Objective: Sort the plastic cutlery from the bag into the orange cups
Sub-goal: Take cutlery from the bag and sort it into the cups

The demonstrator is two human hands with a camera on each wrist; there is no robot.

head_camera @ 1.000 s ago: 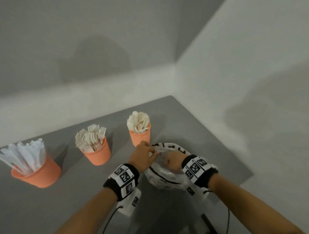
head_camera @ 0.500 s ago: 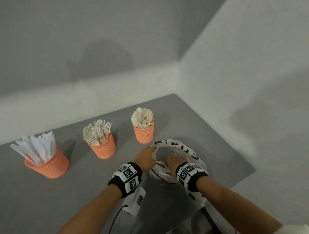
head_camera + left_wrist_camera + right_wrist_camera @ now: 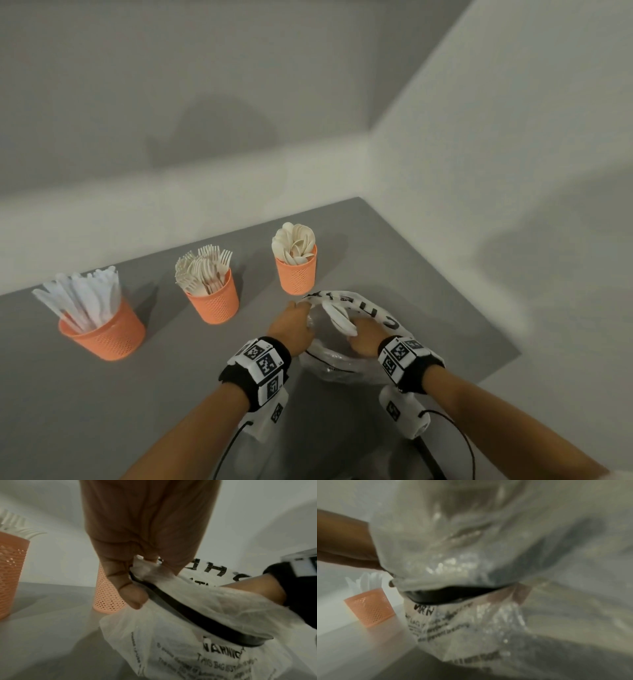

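Fingers (image 3: 356, 331) grip spoons (image 3: 337, 317), bowls pointing away.

— The thin translucent white plastic bag (image 3: 180, 639) looks crinkly and glossy, with black print and a dark band along its mouth.

— The three orange plastic cups (image 3: 215, 301) are perforated like mesh, matt. The white plastic forks (image 3: 205, 270) look smooth with a slight sheen.

— The grey tabletop (image 3: 102, 411) is smooth and matt; the black wristbands (image 3: 239, 380) look like soft cloth.
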